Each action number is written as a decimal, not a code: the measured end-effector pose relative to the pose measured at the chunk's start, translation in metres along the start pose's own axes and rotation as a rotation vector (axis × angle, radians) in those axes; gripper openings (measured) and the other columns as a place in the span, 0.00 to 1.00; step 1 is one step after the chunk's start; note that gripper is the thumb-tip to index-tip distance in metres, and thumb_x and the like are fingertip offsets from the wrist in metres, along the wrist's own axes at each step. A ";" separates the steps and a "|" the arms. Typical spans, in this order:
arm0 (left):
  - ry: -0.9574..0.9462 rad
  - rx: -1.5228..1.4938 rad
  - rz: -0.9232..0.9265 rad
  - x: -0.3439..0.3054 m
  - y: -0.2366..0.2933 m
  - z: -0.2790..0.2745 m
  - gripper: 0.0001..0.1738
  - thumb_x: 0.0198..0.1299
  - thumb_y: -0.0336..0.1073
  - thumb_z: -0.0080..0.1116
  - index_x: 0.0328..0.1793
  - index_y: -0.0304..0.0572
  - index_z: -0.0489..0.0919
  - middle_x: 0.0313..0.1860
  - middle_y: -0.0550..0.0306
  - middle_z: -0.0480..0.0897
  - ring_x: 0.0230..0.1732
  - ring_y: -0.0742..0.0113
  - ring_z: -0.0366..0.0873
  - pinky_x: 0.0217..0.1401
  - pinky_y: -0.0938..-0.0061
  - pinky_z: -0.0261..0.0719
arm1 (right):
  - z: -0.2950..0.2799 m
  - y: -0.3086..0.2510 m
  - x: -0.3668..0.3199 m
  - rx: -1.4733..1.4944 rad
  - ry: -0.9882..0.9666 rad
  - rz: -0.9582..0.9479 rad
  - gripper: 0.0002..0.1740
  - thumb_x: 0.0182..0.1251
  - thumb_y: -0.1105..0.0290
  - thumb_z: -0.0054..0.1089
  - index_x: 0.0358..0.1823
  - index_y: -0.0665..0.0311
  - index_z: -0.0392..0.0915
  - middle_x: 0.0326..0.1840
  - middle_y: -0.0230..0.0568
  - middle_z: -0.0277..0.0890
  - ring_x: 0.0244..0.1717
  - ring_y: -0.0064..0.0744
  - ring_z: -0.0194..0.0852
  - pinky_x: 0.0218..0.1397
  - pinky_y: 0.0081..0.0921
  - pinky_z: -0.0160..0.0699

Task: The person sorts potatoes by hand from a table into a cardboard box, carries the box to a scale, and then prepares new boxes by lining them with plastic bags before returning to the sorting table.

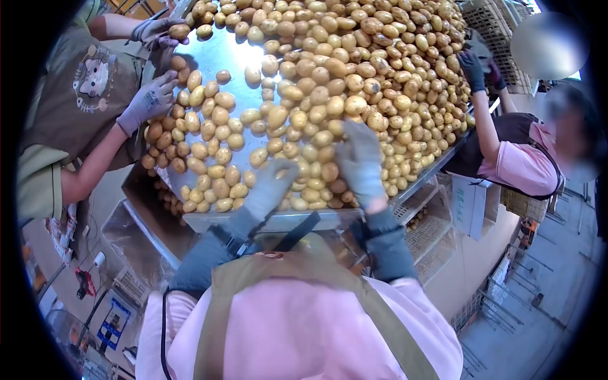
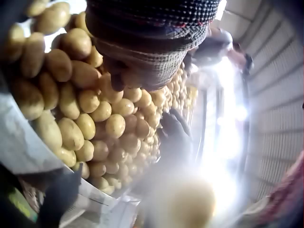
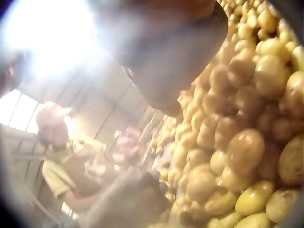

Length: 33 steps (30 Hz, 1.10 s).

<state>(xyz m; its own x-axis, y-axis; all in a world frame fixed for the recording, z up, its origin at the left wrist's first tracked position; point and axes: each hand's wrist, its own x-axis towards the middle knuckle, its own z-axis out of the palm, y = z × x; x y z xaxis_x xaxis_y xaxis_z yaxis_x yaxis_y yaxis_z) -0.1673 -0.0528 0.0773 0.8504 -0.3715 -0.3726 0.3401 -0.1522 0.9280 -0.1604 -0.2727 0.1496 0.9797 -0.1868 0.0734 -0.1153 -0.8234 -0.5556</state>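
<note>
A large heap of yellow-brown potatoes (image 1: pixel 405 82) covers much of a metal table (image 1: pixel 237 60). The gloved left hand (image 1: pixel 272 185) rests over potatoes near the table's front edge, its fingers pointing into the pile. To its right, the gloved right hand (image 1: pixel 361 161) reaches farther in, fingertips down at the potatoes. In the left wrist view the left hand (image 2: pixel 147 61) hangs close over the potatoes (image 2: pixel 115 126). The right wrist view shows the right hand (image 3: pixel 166 66) beside the heap (image 3: pixel 244 149); its fingertips are blurred.
Another person's gloved hands (image 1: pixel 149 104) are at the left side, one holding a potato (image 1: pixel 179 31). A person in pink (image 1: pixel 529 161) reaches in from the right. Below the left edge is a cardboard box (image 1: pixel 152 209); crates (image 1: pixel 500 38) stand at the back right.
</note>
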 end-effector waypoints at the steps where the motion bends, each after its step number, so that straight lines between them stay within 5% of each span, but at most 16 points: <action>1: 0.033 -0.077 -0.129 -0.011 0.004 -0.013 0.11 0.69 0.38 0.60 0.49 0.38 0.82 0.42 0.58 0.81 0.42 0.72 0.76 0.46 0.76 0.76 | 0.025 0.003 0.014 -0.344 -0.009 -0.373 0.24 0.70 0.56 0.57 0.66 0.51 0.76 0.69 0.43 0.72 0.72 0.47 0.65 0.76 0.51 0.56; 3: 0.117 -0.172 -0.198 -0.015 0.004 -0.032 0.12 0.70 0.38 0.59 0.49 0.37 0.83 0.38 0.61 0.82 0.39 0.75 0.75 0.43 0.78 0.75 | 0.060 0.010 0.052 -0.539 -0.109 -0.401 0.24 0.71 0.51 0.54 0.67 0.42 0.74 0.77 0.33 0.64 0.79 0.49 0.53 0.78 0.65 0.39; 5: 0.223 -0.203 -0.091 -0.011 0.002 -0.044 0.12 0.70 0.38 0.57 0.49 0.37 0.83 0.32 0.64 0.81 0.33 0.76 0.73 0.37 0.79 0.74 | 0.080 0.017 0.100 -0.630 -0.005 -0.537 0.24 0.73 0.49 0.50 0.67 0.40 0.75 0.76 0.32 0.65 0.79 0.49 0.53 0.77 0.68 0.40; 6: 0.250 -0.029 -0.085 -0.005 0.010 -0.053 0.15 0.72 0.40 0.55 0.52 0.35 0.83 0.39 0.61 0.83 0.38 0.73 0.76 0.41 0.76 0.76 | 0.089 0.017 0.125 -0.643 -0.002 -0.551 0.23 0.73 0.49 0.50 0.67 0.40 0.75 0.77 0.31 0.64 0.80 0.48 0.51 0.77 0.68 0.40; 7: 0.233 0.563 0.309 0.000 -0.009 -0.063 0.19 0.74 0.43 0.52 0.56 0.33 0.81 0.49 0.57 0.83 0.47 0.71 0.77 0.50 0.72 0.76 | 0.093 0.015 0.142 -0.658 -0.008 -0.557 0.23 0.74 0.49 0.49 0.67 0.40 0.75 0.78 0.30 0.63 0.80 0.48 0.50 0.77 0.67 0.41; 9: 0.349 -0.248 0.043 0.007 0.027 -0.047 0.23 0.75 0.46 0.51 0.62 0.32 0.78 0.58 0.53 0.81 0.55 0.69 0.76 0.59 0.70 0.75 | 0.097 0.014 0.169 -0.594 0.106 -0.431 0.20 0.73 0.55 0.54 0.62 0.47 0.78 0.74 0.38 0.68 0.75 0.45 0.61 0.77 0.57 0.50; 10: 0.339 -0.220 0.164 0.010 0.039 -0.041 0.24 0.76 0.46 0.50 0.65 0.32 0.76 0.58 0.52 0.81 0.56 0.68 0.76 0.61 0.71 0.74 | 0.087 0.008 0.164 -0.239 0.148 -0.378 0.20 0.72 0.58 0.55 0.62 0.51 0.78 0.70 0.42 0.72 0.72 0.46 0.66 0.75 0.51 0.57; 14: 0.111 0.090 0.276 0.016 0.056 -0.031 0.27 0.75 0.48 0.49 0.72 0.38 0.72 0.65 0.46 0.79 0.63 0.58 0.77 0.67 0.69 0.73 | 0.023 -0.055 0.040 0.981 -0.279 0.255 0.19 0.73 0.70 0.54 0.62 0.66 0.76 0.61 0.48 0.78 0.62 0.43 0.76 0.66 0.33 0.74; 17: 0.292 0.660 0.246 0.083 0.042 -0.065 0.23 0.72 0.44 0.52 0.70 0.47 0.74 0.67 0.45 0.77 0.65 0.45 0.76 0.69 0.60 0.73 | 0.013 -0.040 -0.046 0.427 -0.450 -0.296 0.18 0.48 0.79 0.63 0.44 0.66 0.78 0.36 0.46 0.74 0.40 0.46 0.75 0.47 0.31 0.75; 18: 0.396 0.962 0.523 0.114 0.017 -0.079 0.23 0.71 0.43 0.52 0.70 0.48 0.74 0.70 0.48 0.75 0.66 0.48 0.74 0.70 0.60 0.73 | 0.007 -0.019 -0.080 0.372 -0.338 -0.253 0.14 0.53 0.76 0.64 0.42 0.65 0.77 0.35 0.44 0.75 0.38 0.44 0.75 0.44 0.32 0.75; 19: 0.200 1.104 0.285 0.136 0.029 -0.086 0.25 0.68 0.41 0.54 0.70 0.48 0.73 0.72 0.47 0.72 0.68 0.51 0.73 0.70 0.61 0.72 | 0.001 0.001 -0.114 0.318 -0.231 -0.203 0.10 0.58 0.72 0.64 0.40 0.65 0.76 0.34 0.42 0.76 0.35 0.42 0.76 0.41 0.33 0.75; 23: -0.027 1.460 0.242 0.193 0.045 -0.081 0.18 0.64 0.34 0.54 0.60 0.44 0.77 0.61 0.45 0.78 0.59 0.46 0.79 0.58 0.59 0.81 | -0.076 0.147 -0.206 1.134 -0.072 1.212 0.14 0.74 0.56 0.55 0.43 0.59 0.76 0.37 0.35 0.78 0.26 0.25 0.75 0.16 0.18 0.65; 24: -0.044 1.451 0.191 0.199 0.049 -0.081 0.17 0.64 0.34 0.53 0.59 0.43 0.77 0.60 0.44 0.79 0.60 0.45 0.79 0.57 0.59 0.81 | -0.078 0.185 -0.227 0.815 -0.064 0.972 0.14 0.74 0.55 0.55 0.45 0.59 0.77 0.37 0.34 0.78 0.28 0.25 0.76 0.21 0.19 0.69; 26: -0.006 1.336 0.119 0.200 0.049 -0.079 0.17 0.65 0.34 0.52 0.59 0.41 0.76 0.60 0.40 0.77 0.60 0.43 0.80 0.57 0.57 0.81 | -0.065 0.283 -0.264 0.641 0.114 0.986 0.18 0.74 0.54 0.56 0.52 0.60 0.78 0.42 0.36 0.79 0.42 0.31 0.79 0.42 0.26 0.79; 29: 0.150 1.216 0.041 0.209 0.026 -0.067 0.24 0.60 0.34 0.58 0.63 0.37 0.71 0.58 0.33 0.77 0.60 0.41 0.80 0.60 0.53 0.80 | -0.058 0.171 -0.160 -0.071 0.372 0.497 0.20 0.73 0.63 0.58 0.61 0.66 0.76 0.53 0.42 0.79 0.57 0.38 0.77 0.61 0.29 0.77; 33: 0.320 0.680 0.037 0.200 0.018 -0.085 0.25 0.58 0.44 0.60 0.59 0.38 0.75 0.61 0.37 0.73 0.61 0.40 0.77 0.62 0.54 0.76 | 0.012 0.045 -0.045 0.254 0.156 0.005 0.23 0.60 0.78 0.57 0.60 0.64 0.77 0.56 0.49 0.77 0.56 0.47 0.77 0.64 0.36 0.74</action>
<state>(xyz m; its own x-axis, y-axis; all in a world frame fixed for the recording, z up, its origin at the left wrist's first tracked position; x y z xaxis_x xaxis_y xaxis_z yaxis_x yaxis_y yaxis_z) 0.0429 -0.0523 0.0201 0.9668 -0.1191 -0.2262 0.0744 -0.7155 0.6946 -0.2082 -0.2951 0.1111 0.9400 -0.2867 0.1851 -0.0562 -0.6650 -0.7447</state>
